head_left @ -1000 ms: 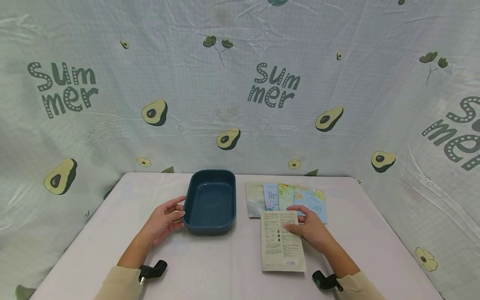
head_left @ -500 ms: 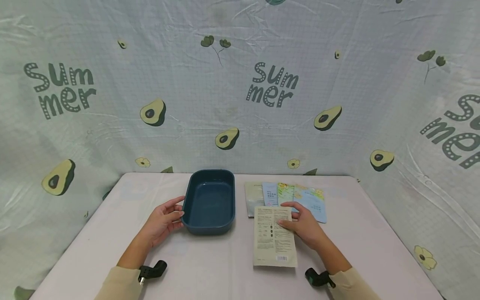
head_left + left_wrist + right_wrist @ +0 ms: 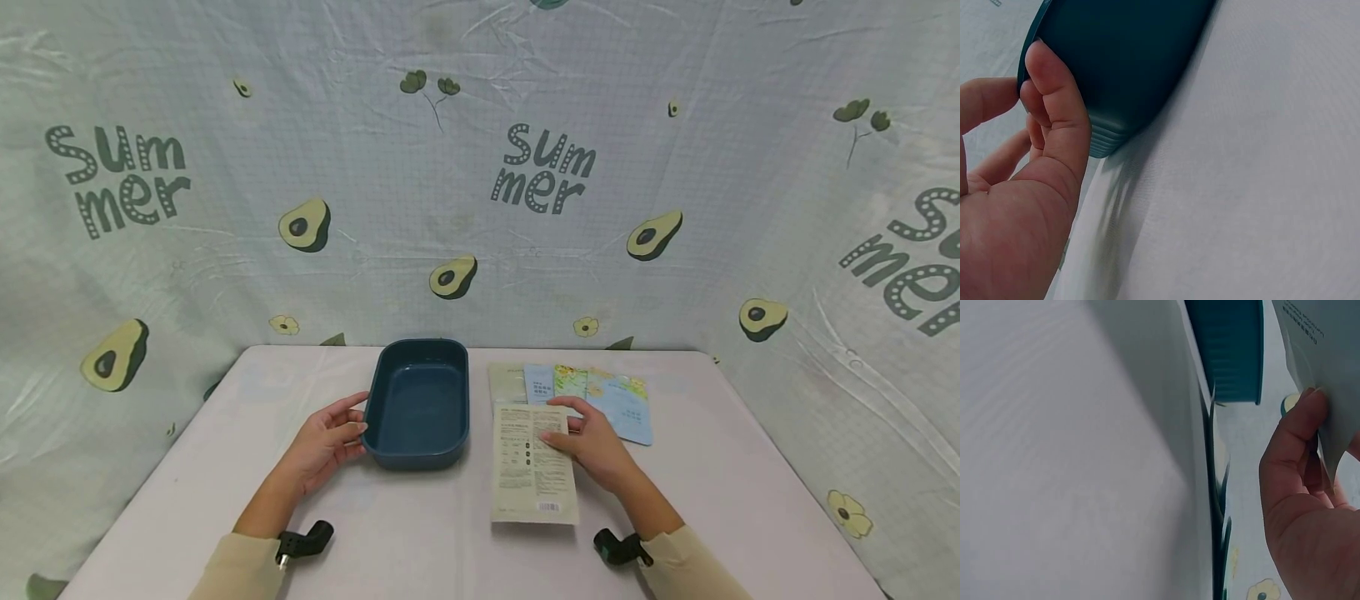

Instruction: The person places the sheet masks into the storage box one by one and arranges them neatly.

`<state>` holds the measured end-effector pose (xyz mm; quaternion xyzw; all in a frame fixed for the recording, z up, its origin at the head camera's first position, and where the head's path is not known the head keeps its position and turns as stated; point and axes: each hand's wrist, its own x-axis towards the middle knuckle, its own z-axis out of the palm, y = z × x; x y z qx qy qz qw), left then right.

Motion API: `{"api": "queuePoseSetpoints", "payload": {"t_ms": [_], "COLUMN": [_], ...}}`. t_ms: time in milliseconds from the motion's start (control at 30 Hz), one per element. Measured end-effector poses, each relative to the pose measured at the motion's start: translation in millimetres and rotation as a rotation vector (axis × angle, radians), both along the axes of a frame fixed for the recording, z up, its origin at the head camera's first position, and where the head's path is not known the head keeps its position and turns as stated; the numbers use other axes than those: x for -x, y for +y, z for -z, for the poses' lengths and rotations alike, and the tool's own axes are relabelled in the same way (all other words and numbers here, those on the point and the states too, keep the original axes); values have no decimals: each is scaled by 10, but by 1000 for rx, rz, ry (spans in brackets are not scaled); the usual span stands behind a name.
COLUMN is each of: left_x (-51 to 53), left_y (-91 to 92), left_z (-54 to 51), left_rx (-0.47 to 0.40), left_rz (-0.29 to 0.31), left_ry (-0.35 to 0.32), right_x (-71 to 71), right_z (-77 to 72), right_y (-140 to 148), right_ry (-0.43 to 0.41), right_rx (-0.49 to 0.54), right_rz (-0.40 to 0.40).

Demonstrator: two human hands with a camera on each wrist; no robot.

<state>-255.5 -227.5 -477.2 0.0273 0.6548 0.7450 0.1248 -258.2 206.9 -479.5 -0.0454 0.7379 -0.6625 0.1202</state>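
My right hand (image 3: 600, 446) pinches the upper right edge of a flat cream packet (image 3: 532, 475), thumb on its printed face. Small text and a barcode cover that face. In the right wrist view the packet (image 3: 1329, 369) is off the table, between thumb and fingers. A deep blue rectangular box (image 3: 417, 408) stands left of it. Against the box's left side rest the fingertips of my left hand (image 3: 326, 446), fingers loosely bent. The left wrist view has the thumb on the box's outer wall (image 3: 1122, 56), near the rim.
Behind the held packet lies an overlapping row of flat packets: a silvery one (image 3: 507, 383), a narrow blue one (image 3: 538, 382), a green floral one (image 3: 572, 381) and a light blue one (image 3: 626, 410). A pale-covered table (image 3: 420, 542) meets a printed curtain (image 3: 360, 175) at the back.
My right hand has carried the cream packet leftward and slightly away from me, toward the box. The left hand and the box hold their places.
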Motion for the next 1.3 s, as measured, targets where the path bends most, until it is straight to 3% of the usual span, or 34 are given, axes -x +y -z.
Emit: {"api": "queuePoseSetpoints", "payload": {"t_ms": [400,667,967,1300], "left_x": [32,8,-11,9], "left_y": [9,0,-7,-9], "left_z": [18,-4,-23,23], "left_rx": [-1,-3,-2,1], "left_rz": [-10,1,6,1], "left_ry": [-12,3,-2,-12], "right_x": [105,149,222,305], "right_z": [-53,-100,-151,-181], "right_y": [-183,-293,-420,-538], "right_ry": [12,33,12,-1], "right_rx": [24,47,48,61], "right_rz": [17,-17,-5,-22]}}
